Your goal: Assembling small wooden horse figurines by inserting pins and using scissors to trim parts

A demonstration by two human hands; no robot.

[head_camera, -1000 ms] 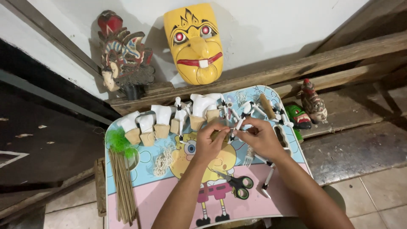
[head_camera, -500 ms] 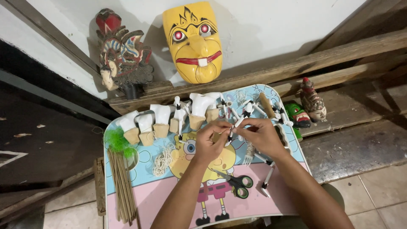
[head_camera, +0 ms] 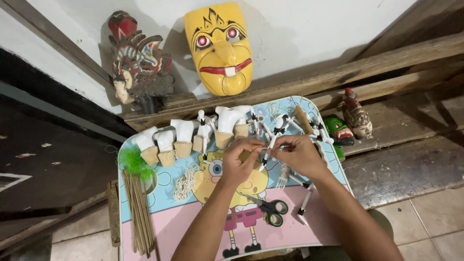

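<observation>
Over the table (head_camera: 145, 227), both hands' fingers (head_camera: 256, 145) pinch an upright-tilted white stick (head_camera: 267, 153).

Both forearms reach in from the near edge, converging mid-scene. Left hand (head_camera: 240, 162) and right hand (head_camera: 300, 155) sit just beside each other, fingers curled, fingertips pinched toward the gap between them.

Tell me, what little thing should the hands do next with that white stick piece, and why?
Probably draw the thin string snug through the white stick piece. The left hand and right hand pinch close together at it above the small table, as if tying. The scissors lie untouched near the wrists, so cutting likely comes later.
</observation>
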